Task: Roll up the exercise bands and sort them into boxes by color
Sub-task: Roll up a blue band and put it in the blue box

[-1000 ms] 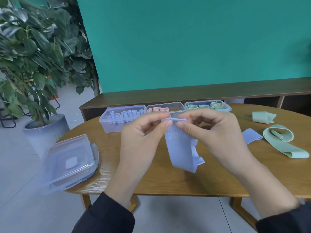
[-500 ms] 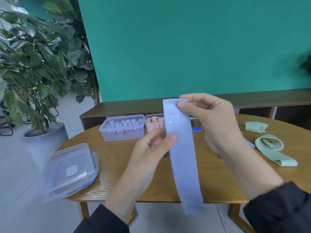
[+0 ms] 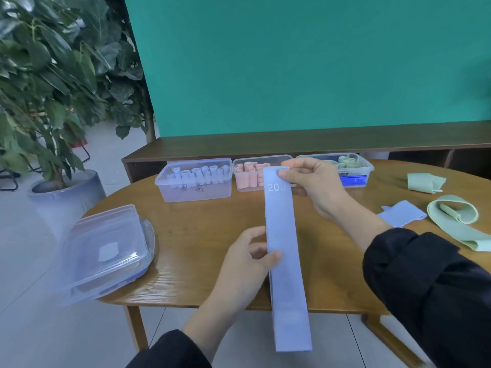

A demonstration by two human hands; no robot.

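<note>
Unfurled since its crumpled start, band (image 3: 285,256) is hanging straight; right hand (image 3: 313,185) pinching top, left hand (image 3: 249,254) seemingly pinching mid-length, readying rolling.

one cam only, on my head, wide-angle, looking fwd and down over the wooden table (image 3: 196,235). my hands sit close in the lower middle, boxes further off at the table's far edge, green wall (image 3: 305,62) behind. no 2nd view, so no overlap.
</note>
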